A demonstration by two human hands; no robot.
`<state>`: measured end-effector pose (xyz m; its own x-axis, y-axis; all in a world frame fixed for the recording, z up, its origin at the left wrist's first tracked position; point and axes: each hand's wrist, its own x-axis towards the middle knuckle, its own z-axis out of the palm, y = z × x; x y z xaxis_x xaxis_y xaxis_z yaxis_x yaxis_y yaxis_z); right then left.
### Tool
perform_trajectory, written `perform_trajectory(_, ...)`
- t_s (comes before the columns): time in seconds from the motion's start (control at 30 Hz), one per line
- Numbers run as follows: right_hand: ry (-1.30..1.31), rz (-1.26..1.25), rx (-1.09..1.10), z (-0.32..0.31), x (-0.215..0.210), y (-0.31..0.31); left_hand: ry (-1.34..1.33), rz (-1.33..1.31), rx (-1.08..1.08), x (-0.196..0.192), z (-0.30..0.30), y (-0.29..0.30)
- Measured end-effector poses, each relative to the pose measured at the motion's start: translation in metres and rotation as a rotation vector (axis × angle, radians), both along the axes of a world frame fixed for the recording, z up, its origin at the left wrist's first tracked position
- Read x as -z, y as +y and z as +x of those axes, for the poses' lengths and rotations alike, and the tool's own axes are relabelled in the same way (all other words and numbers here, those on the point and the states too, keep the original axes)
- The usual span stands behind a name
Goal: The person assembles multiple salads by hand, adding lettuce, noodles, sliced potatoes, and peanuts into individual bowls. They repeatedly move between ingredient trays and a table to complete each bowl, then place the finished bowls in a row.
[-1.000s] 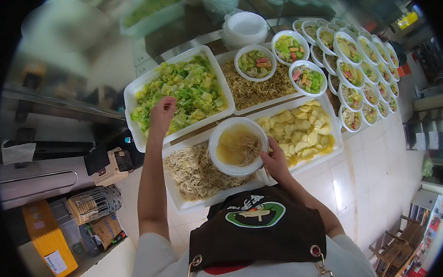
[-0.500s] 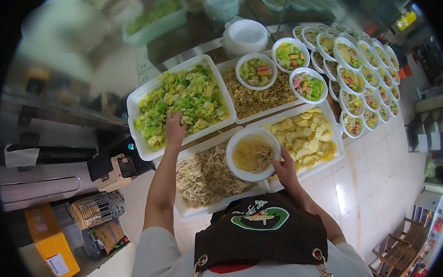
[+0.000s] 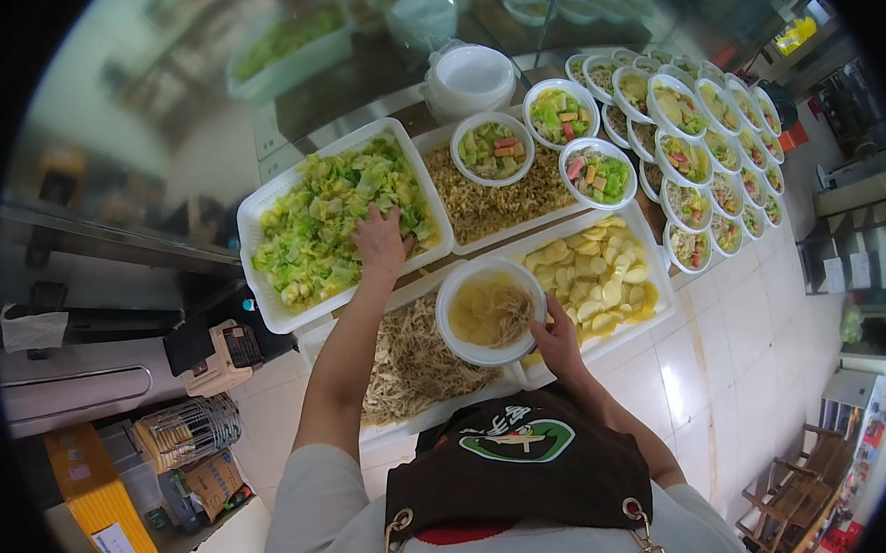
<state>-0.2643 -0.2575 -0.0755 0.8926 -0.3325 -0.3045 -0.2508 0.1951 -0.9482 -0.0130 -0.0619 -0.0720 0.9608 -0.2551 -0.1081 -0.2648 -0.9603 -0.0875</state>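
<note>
My right hand (image 3: 556, 337) grips the rim of a round white bowl (image 3: 446, 326), thumb over the edge. Inside it lie yellowish potato slices (image 3: 479, 307) and a clump of thin beige shreds (image 3: 514, 311). My left hand (image 3: 381, 244) rests palm down on the chopped lettuce, fingers spread and nothing visible in them. That lettuce (image 3: 310, 218) fills a white tray (image 3: 436, 192) at the left. Below the bowl, another tray holds beige shreds (image 3: 418, 363). Sliced potatoes (image 3: 603, 273) fill the tray to its right.
Behind these stands a tray of brown chopped food (image 3: 479, 204), with filled bowls (image 3: 493, 149) set over it. Stacked empty bowls (image 3: 473, 75) sit at the back against the glass. Several filled bowls (image 3: 685, 159) crowd the right side in overlapping layers.
My left hand has shifted right across the lettuce, and its fingers have spread. My right hand still holds the bowl over the trays. The whole view has shifted slightly.
</note>
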Motion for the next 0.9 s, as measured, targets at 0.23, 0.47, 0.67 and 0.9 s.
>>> perform_trajectory(0.23,-0.064,-0.030,-0.018,0.007,0.007,-0.004,0.043,-0.437,0.130,0.012,0.039,0.054)
perform_trajectory(0.47,-0.077,-0.041,-0.065,0.037,0.003,0.006,0.319,-1.113,-0.038,-0.054,0.018,0.066)
perform_trajectory(0.67,-0.102,0.027,-0.115,0.059,0.001,0.030,0.782,-1.131,0.113,-0.117,-0.065,0.011)
perform_trajectory(0.9,-0.095,0.034,-0.092,0.051,0.008,0.031,0.546,-1.035,0.028,-0.064,-0.111,-0.004)
